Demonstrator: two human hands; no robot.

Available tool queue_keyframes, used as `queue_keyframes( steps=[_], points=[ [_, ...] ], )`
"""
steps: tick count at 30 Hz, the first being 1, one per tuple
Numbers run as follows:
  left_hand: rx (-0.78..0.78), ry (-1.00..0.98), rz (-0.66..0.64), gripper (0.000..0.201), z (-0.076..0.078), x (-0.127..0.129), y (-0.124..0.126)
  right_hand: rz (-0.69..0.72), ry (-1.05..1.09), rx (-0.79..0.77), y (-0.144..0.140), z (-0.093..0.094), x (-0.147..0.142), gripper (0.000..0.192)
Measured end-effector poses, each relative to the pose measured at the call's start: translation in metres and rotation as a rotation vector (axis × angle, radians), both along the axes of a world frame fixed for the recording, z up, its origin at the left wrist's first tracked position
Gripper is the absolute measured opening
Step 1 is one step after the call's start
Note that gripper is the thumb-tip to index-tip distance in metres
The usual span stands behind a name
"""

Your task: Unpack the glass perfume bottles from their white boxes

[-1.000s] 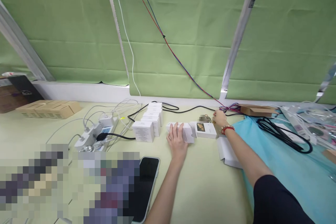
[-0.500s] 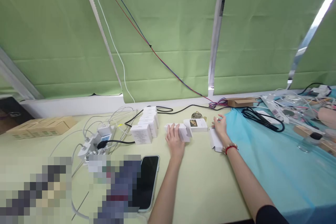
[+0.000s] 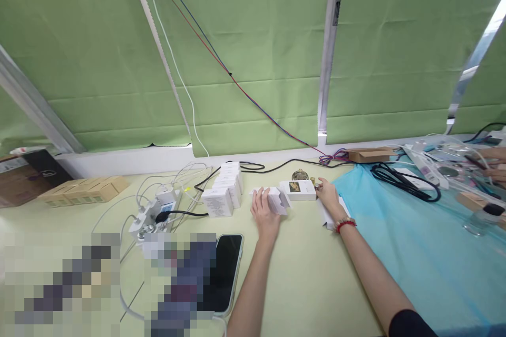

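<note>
White box in left fingers

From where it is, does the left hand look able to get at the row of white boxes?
Probably yes: the left hand is just right of the row of white boxes, with only tabletop showing between. It rests on an open white box, though, and would likely have to leave that first.
</note>
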State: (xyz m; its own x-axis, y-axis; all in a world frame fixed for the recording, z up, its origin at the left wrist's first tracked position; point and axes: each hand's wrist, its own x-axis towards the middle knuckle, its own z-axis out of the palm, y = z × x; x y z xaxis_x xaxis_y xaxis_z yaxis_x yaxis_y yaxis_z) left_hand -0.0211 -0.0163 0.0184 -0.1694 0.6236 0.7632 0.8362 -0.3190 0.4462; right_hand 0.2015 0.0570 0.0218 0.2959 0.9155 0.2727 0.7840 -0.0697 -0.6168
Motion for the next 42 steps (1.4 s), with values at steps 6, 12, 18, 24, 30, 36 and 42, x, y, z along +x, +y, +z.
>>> queue_keyframes(
  steps=[6, 12, 18, 24, 30, 36, 42],
  points=[
    [0.048, -0.039, 0.029, 0.055, -0.002, -0.002, 0.0, 0.124, 0.056, 0.406, -0.031, 0.039, -0.028, 0.037],
    [0.104, 0.001, 0.004, 0.052, 0.0, -0.001, 0.002, 0.493, -0.019, 0.794, -0.081, 0.057, -0.083, 0.01],
    [0.133, 0.05, -0.03, 0.055, 0.0, 0.003, 0.004, 0.525, -0.194, 0.608, -0.086, 0.032, -0.098, 0.021],
    [0.078, 0.168, -0.133, 0.049, -0.002, 0.007, 0.003, 0.502, -0.221, 0.449, -0.079, 0.024, -0.089, 0.012],
    [0.055, 0.122, -0.154, 0.049, 0.0, 0.008, 0.001, 0.519, -0.197, 0.482, -0.079, 0.013, -0.094, 0.025],
    [0.063, 0.149, -0.169, 0.049, -0.001, 0.01, 0.0, 0.547, -0.07, 0.5, -0.077, 0.01, -0.092, 0.033],
    [0.017, 0.196, -0.198, 0.049, -0.005, 0.011, 0.0, 0.556, -0.072, 0.511, -0.075, 0.019, -0.082, 0.023]
  ],
)
